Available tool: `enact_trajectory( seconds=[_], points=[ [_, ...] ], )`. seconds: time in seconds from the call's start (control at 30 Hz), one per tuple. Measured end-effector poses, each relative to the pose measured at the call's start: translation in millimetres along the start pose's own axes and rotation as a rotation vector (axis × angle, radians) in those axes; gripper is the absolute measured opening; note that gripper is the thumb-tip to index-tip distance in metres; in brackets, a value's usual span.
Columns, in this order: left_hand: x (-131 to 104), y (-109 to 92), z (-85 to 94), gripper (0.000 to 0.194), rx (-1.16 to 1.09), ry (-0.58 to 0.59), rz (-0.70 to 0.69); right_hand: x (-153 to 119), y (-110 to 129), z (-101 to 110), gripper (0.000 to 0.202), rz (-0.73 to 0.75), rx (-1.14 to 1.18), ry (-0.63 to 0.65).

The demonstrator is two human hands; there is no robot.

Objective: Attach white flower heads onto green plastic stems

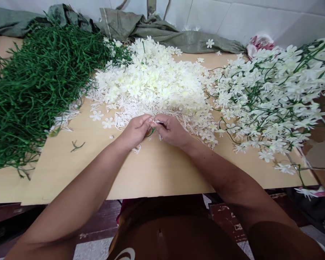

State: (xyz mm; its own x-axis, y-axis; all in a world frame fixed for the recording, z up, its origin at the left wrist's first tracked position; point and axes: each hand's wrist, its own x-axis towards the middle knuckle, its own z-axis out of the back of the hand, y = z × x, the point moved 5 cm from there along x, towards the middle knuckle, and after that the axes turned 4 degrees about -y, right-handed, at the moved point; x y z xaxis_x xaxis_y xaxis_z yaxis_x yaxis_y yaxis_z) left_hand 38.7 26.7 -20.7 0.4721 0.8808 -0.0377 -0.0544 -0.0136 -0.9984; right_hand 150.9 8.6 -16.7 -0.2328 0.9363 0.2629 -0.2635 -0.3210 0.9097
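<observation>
My left hand (138, 130) and my right hand (171, 129) meet fingertip to fingertip over the table, in front of the white pile. A green plastic stem (150, 133) curves down from the closed fingers of my left hand. Between the fingertips of my right hand a small white piece (158, 121) shows; its kind is mostly hidden by the fingers. Just beyond both hands lie thin white stamen sticks (135, 108) and a heap of white artificial flower heads (151, 76).
Green plastic stems (48, 68) form a big pile at the left. Assembled white flowers on stems (262, 97) are heaped at the right, some over the table edge. Grey-green cloth (178, 39) lies along the tiled wall. A loose stem piece (77, 146) rests left of my hands.
</observation>
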Motion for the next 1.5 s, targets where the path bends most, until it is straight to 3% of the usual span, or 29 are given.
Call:
enact_trajectory(
  seconds=[0.3,0.63,0.83,1.0,1.13,1.3,1.5],
  points=[
    [1,0,4.5,0.057,-0.070,-0.019,-0.030,-3,3,6,0.045,-0.160,0.220,0.036],
    [3,-1,5.7,0.050,0.034,0.014,-0.092,-1,-3,11,0.051,-0.223,0.225,-0.029],
    [1,-6,5.7,0.040,0.264,0.027,-0.180,1,0,13,0.054,-0.217,0.205,-0.049],
    [3,-15,5.9,0.032,0.583,-0.039,-0.325,1,0,18,0.052,-0.218,0.143,-0.045],
    [2,-15,8.5,0.030,0.693,-0.082,-0.333,1,-1,19,0.048,-0.215,0.137,0.001],
    [0,-11,8.7,0.031,0.552,-0.073,-0.275,2,0,18,0.043,-0.176,0.129,-0.024],
    [2,-2,2.3,0.045,0.090,-0.064,-0.127,1,-2,9,0.043,-0.129,0.149,-0.120]
  ],
)
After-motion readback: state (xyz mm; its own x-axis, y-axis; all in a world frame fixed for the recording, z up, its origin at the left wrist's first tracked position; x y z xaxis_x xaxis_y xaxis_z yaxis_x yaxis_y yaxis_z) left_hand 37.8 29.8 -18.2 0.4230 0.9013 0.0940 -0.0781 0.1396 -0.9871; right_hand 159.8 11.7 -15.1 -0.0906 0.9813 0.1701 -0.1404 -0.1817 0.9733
